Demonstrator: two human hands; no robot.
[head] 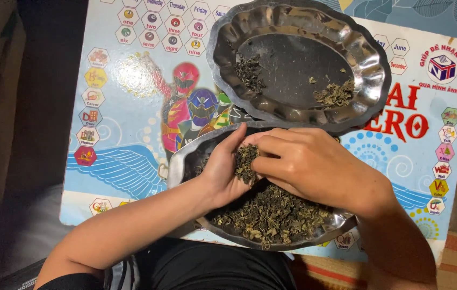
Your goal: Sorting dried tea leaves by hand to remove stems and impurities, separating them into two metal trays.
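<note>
Head view: left hand [223,169] cupping crumpled dried leaves [245,162]; right hand [306,164] pinching them.

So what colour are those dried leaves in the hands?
Dull olive green, some brownish; the leaves show best in the head view, cupped in the left hand.

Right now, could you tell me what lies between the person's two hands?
In the head view, a clump of dried leaves sits between the left hand and right hand, above the near metal tray.

The far tray [368,64] lies just beyond the near tray [185,161], rims nearly touching; bare board [126,139] lies open to the left.
</note>
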